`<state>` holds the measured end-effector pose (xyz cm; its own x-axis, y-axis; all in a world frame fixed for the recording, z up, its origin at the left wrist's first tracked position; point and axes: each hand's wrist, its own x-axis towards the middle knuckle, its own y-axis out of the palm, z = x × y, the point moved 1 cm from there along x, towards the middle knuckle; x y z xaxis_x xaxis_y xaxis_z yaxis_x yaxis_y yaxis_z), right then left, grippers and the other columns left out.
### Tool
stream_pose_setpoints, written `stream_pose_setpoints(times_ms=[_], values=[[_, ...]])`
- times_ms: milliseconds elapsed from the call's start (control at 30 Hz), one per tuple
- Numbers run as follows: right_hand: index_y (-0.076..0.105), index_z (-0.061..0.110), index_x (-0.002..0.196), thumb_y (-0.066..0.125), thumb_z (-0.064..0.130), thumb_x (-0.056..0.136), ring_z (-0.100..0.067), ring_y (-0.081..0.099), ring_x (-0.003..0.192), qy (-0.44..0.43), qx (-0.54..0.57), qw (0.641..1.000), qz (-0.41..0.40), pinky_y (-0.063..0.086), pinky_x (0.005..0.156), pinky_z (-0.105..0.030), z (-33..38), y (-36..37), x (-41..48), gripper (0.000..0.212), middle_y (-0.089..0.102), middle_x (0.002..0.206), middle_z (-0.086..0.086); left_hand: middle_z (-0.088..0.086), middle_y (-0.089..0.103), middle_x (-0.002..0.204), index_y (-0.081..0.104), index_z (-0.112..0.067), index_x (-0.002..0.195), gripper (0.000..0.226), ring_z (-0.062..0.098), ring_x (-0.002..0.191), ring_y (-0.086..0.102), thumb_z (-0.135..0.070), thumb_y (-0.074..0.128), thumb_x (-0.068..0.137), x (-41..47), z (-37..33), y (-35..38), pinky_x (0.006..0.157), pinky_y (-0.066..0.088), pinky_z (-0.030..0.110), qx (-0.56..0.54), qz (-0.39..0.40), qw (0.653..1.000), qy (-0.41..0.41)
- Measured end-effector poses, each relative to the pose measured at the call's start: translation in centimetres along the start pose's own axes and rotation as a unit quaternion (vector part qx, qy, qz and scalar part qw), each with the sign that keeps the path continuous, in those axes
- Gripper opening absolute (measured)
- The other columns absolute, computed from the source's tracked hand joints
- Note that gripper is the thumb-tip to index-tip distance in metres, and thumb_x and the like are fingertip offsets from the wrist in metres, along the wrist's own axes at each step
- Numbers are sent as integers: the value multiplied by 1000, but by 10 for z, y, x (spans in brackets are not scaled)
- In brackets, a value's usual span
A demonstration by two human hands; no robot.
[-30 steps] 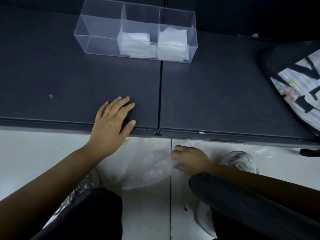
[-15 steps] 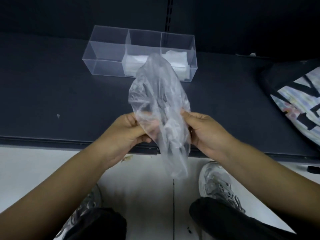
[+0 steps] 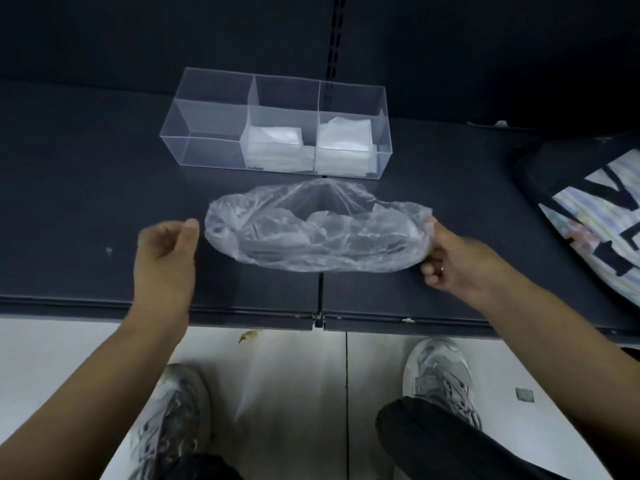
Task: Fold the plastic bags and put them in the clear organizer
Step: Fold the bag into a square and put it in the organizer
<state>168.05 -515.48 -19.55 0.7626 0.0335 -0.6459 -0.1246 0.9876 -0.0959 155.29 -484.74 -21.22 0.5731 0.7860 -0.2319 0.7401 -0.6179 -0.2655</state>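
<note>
A crumpled clear plastic bag [image 3: 311,233] is stretched sideways just above the dark shelf [image 3: 86,174]. My right hand [image 3: 453,261] pinches its right end. My left hand [image 3: 166,251] has curled fingers, and its thumb and forefinger meet at the bag's left edge. Behind the bag stands the clear organizer [image 3: 207,109] with three compartments. The left one holds nothing. Folded white bags [image 3: 277,147] fill the middle one, and another folded stack [image 3: 343,143] fills the right one.
A black-and-white patterned tote [image 3: 595,209] lies on the shelf at the far right. The shelf's front edge [image 3: 242,313] runs across below my hands. Beneath it are the white floor and my two grey shoes [image 3: 440,375].
The bag came up from the floor in my right hand, both hands held it upright, and now they have spread apart and pulled it wide and low over the shelf.
</note>
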Motion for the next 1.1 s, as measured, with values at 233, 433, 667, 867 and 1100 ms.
stream_pose_setpoints(times_ms=[233,433,667,867,1100], values=[[63,25,99,54,30,96,11,52,88,-408,-248,869,-132,34,78,1,9,-2,-11,11,51,102,6,-5,57,106,65,-8,108,27,13,103,54,-18,41,101,-29,-57,38,93,41,25,196,171,848,461],[63,21,121,69,26,86,1,52,103,-325,-406,845,124,37,91,-9,11,22,0,36,54,112,8,-1,45,142,42,-23,142,53,18,110,56,-30,59,93,-26,-41,85,96,40,26,350,328,811,336],[71,31,100,80,29,75,2,45,121,-294,-419,833,212,32,104,-18,-14,11,3,26,48,124,17,-19,47,116,64,-36,83,20,-4,89,51,-25,79,76,-23,-4,78,77,36,10,307,416,803,298],[73,21,83,78,21,77,0,48,119,-310,-407,833,210,36,104,-22,-21,1,4,8,52,124,16,5,64,95,61,-25,74,20,3,74,57,-11,72,84,-22,-7,67,71,47,15,168,408,871,217],[69,21,70,61,27,85,-3,62,71,-330,-74,928,158,48,72,-14,10,-6,-12,19,69,72,7,-5,59,66,59,-24,72,12,7,64,53,-31,62,81,-27,-38,37,59,43,9,-20,348,932,99]])
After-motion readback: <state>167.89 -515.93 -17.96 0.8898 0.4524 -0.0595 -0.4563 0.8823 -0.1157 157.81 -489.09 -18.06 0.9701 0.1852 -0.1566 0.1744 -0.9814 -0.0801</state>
